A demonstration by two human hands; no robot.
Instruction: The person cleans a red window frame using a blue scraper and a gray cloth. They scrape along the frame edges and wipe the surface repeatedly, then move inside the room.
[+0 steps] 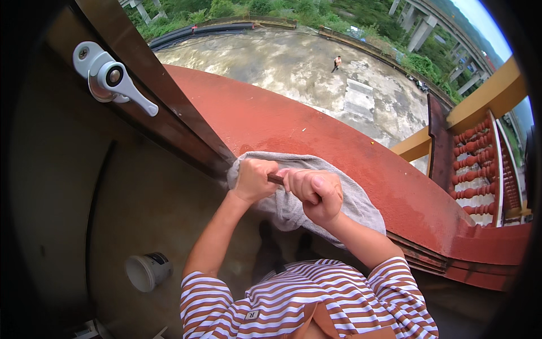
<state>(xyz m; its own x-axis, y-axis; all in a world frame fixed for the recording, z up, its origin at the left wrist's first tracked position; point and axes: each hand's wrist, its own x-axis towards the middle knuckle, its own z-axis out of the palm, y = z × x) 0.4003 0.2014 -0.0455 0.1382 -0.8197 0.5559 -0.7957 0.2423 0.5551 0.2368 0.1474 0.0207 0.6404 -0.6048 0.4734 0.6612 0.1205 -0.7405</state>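
My left hand (255, 181) and my right hand (316, 191) are both closed into fists around a thin dark brown rod (276, 179). Only a short piece of it shows in the gap between them; its ends are hidden by my fingers. Beneath my hands a grey towel (360, 203) hangs over the inner edge of the red window sill (262, 114), partly bunched. Its left end lies against the foot of the brown window frame (199, 135). Whether the rod touches the towel I cannot tell.
A silver crescent latch (114, 78) juts from the sash at upper left. A white bucket (142, 273) rests on the floor. Red balusters (476, 161) stand at right. Outside, far below, a person (336, 63) is on the concrete yard (271, 68).
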